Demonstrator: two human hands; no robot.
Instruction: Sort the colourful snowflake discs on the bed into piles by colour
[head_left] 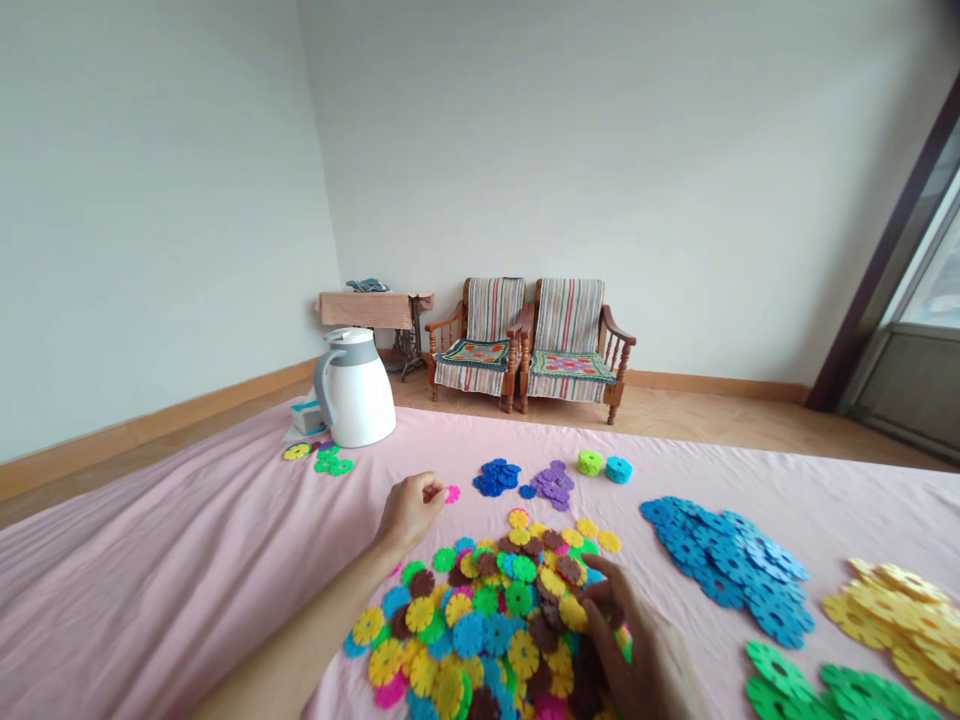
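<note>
Closed at thumb and fingertip, the grip of the left hand pinches a small pink disc by its edge, just above the pink cloth. That disc is beyond the far edge of a mixed pile of yellow, blue, green, brown and pink notched discs, and to the left of a dark blue cluster. The right hand is at the right side of the pile, fingers curved among the discs; whether its grip has hold of one cannot be told.

Past the dark blue cluster lie a purple cluster, a lime stack and a turquoise stack, the two stacks side by side. Farther right spread a large blue heap, a yellow heap and, nearer the camera, green discs. A white jug with a grey handle stands upright at the far left, a few green and yellow discs near its base. Two wooden chairs with striped covers stand by the wall.
</note>
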